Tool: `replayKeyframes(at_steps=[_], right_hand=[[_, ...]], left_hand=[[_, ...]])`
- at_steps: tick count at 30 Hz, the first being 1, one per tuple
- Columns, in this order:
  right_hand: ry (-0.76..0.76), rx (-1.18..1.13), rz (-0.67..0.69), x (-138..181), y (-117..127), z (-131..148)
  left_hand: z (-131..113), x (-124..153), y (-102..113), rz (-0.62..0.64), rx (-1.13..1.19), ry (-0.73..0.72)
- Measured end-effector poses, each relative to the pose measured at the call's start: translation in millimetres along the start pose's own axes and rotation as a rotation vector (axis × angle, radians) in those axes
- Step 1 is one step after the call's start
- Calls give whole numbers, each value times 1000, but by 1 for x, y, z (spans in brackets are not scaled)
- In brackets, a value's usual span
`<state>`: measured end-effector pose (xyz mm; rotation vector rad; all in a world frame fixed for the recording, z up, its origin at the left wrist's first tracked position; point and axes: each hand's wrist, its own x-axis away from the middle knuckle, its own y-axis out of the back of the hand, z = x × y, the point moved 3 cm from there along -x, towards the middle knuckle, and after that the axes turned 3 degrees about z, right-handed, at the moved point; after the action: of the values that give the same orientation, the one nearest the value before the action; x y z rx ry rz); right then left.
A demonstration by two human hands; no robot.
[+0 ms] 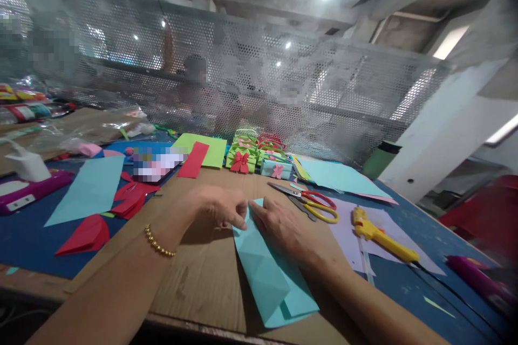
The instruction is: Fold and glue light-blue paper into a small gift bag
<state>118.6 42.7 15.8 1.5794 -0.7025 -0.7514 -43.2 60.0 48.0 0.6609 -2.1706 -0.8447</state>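
A folded light-blue paper (272, 275) lies on the brown board (202, 280) in front of me. My left hand (218, 207), a bead bracelet on its wrist, has its fingers curled and pinches the paper's far left edge. My right hand (283, 226) lies flat on the paper's far end, fingers stretched and pressing it down. The fingertips of both hands almost meet at the paper's top corner.
Red-and-yellow scissors (313, 202) and a yellow glue gun (378, 234) lie to the right. Small paper gift boxes with bows (253, 159) stand behind. Blue (91, 188), red (84, 234) and green (202, 148) paper sheets lie left. A perforated metal screen (259, 81) closes the back.
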Motion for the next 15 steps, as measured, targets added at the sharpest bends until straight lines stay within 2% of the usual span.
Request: replayKeyframes(at_steps=[5,11,15], right_hand=[[39,1,9,-2,-4,-1],[16,-48,-33,-5,-11,-7],[13,-65,-54,-3,-6,-6]], left_hand=[[2,-3,-2,3,29,6],[1,-2,-3,-8,51,32],[0,-1,-3,-7,48,18]])
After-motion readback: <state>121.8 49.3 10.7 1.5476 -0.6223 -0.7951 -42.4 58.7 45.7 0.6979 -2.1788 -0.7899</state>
